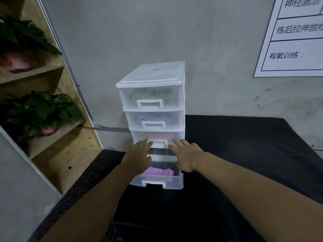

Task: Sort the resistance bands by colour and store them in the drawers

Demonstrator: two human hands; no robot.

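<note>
**Concrete wall, four drawers, the lowest one pulled out**

Grey concrete backs a clear plastic drawer unit (153,74) that stands on a black mat (244,145).

The left grip (138,154) and right grip (187,156) both lie flat with straight fingers on the front of the third drawer (162,136), one on each side of its handle. They hold nothing.

Directly beneath the grips, and running out towards the person, is the open bottom drawer (180,179). Pink resistance bands (160,172) lie in it, folded, with their length across the drawer. Its front handle sits below both wrists, about equally near to each. To shut it, the grips would probably have to drop and come back round that front. Nothing stands in the way.

Above the grips, the second drawer (153,117) shows pale bluish bands and the top drawer (150,98) whitish ones.

Off to the left are a wooden shelf (52,154) with potted plants (43,110). A printed poster (293,41) hangs up on the right.
</note>
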